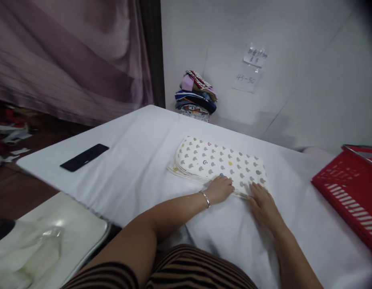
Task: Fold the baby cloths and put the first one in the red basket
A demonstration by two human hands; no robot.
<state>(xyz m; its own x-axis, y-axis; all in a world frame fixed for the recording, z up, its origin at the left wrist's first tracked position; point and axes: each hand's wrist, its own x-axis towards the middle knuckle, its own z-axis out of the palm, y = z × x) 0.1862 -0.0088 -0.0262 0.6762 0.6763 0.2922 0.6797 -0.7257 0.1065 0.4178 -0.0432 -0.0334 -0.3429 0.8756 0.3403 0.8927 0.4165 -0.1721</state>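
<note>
A folded white cloth (219,160), printed with small grey figures and a few coloured ones, lies flat on the white-covered table (128,160). Its stacked layers show along the left and near edges. My left hand (219,189), with a bracelet at the wrist, has its fingers closed over the near edge around the middle. To the right, my right hand (263,202) holds the near right corner, fingers on top and thumb low at the edge. The undersides of both grips are hidden.
A dark flat panel (85,157) rests on the table's left part. At the right edge stands a red plastic basket (348,188). Beyond the far edge is a stack of folded fabrics (195,96) against the wall. A pale surface with plastic wrapping (38,257) is at lower left.
</note>
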